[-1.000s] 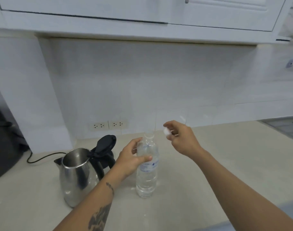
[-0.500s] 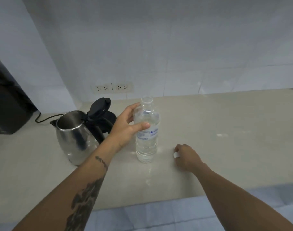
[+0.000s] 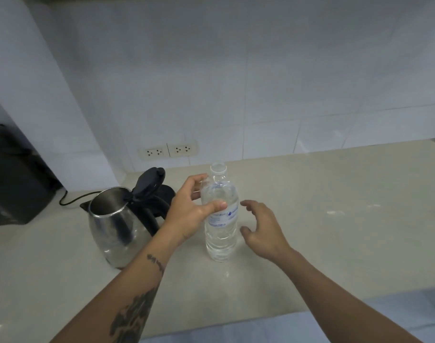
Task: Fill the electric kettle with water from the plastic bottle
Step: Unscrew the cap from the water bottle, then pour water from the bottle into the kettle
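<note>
A clear plastic bottle full of water stands upright on the beige counter, its neck uncapped. My left hand is wrapped around its upper half from the left. My right hand hovers just right of the bottle, fingers spread and curved toward it, holding nothing. The steel electric kettle stands to the left of the bottle with its black lid flipped up and its mouth wide. The bottle's cap is not visible.
A black cord runs from behind the kettle toward a dark appliance at the far left. Two wall sockets sit low on the tiled backsplash. The counter's front edge lies near my forearms.
My right hand has left the counter, where it was closed on the small white cap, and now hovers open beside the bottle. My left hand has kept its hold.
</note>
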The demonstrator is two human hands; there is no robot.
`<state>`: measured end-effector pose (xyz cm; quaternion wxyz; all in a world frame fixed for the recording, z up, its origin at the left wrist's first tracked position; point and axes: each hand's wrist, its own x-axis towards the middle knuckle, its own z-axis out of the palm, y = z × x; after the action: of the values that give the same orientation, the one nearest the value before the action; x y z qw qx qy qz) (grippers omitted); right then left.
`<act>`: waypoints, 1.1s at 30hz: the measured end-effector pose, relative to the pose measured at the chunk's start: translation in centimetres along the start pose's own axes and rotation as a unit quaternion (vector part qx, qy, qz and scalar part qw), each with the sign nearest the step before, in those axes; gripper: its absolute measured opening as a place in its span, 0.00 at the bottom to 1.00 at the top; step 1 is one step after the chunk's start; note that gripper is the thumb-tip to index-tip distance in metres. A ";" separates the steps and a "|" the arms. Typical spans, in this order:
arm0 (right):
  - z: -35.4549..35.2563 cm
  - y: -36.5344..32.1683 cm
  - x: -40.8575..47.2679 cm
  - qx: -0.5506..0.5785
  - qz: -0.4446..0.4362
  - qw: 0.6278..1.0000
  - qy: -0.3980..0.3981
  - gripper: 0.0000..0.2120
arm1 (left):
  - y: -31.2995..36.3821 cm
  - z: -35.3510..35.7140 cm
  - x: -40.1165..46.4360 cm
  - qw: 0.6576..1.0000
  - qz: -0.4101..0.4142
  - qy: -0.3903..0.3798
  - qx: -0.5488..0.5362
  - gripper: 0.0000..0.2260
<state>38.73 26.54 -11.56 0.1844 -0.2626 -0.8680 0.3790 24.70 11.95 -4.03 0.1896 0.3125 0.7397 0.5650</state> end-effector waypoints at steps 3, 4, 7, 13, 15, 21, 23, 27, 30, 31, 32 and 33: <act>-0.5 -2.8 -0.3 0.110 -0.037 0.993 -0.030 0.39 | 0.0 -0.2 0.1 1.000 -0.009 -0.011 -0.003 0.40; -0.5 -3.3 -0.3 0.149 -0.039 0.987 -0.051 0.43 | 0.1 -0.2 0.1 1.000 -0.011 -0.015 -0.005 0.40; 0.5 -4.1 0.0 0.216 -0.044 0.972 -0.082 0.53 | 0.4 0.0 -0.1 1.000 -0.010 -0.024 -0.003 0.38; 2.6 -5.1 1.0 0.213 -0.024 0.976 -0.032 0.58 | 0.4 1.2 -1.2 1.000 -0.014 0.000 -0.008 0.36; 2.6 -5.0 1.4 0.214 -0.026 0.976 -0.026 0.59 | 0.8 1.2 -1.0 1.000 -0.012 0.021 0.001 0.33; 1.4 -6.3 0.0 0.199 -0.049 0.979 -0.011 0.58 | 2.6 0.0 -1.0 0.999 -0.039 0.017 -0.009 0.33; 0.6 -7.3 -0.4 0.201 -0.077 0.976 0.004 0.60 | 4.1 -0.8 -1.0 0.999 -0.035 0.000 -0.022 0.32; -1.1 -10.5 -0.9 0.194 -0.132 0.969 0.076 0.62 | 7.6 -2.4 -1.4 0.999 -0.015 -0.030 -0.037 0.34; -1.9 -13.5 -1.2 0.162 -0.159 0.964 0.140 0.56 | 9.9 -4.5 -1.6 0.999 -0.003 -0.039 -0.036 0.35; -2.0 -14.5 -1.3 0.157 -0.166 0.962 0.151 0.55 | 10.5 -5.3 -1.7 0.998 0.001 -0.049 -0.034 0.34; -2.0 -15.4 -1.4 0.152 -0.171 0.961 0.156 0.53 | 10.9 -6.3 -1.7 0.998 0.003 -0.061 -0.033 0.34; -1.9 -16.3 -1.6 0.145 -0.175 0.961 0.158 0.52 | 11.0 -7.3 -1.8 0.997 0.004 -0.074 -0.033 0.34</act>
<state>35.79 17.31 1.72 0.4187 -0.1334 -0.7960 0.4163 24.16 7.30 8.47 0.2513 0.3501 0.7035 0.5652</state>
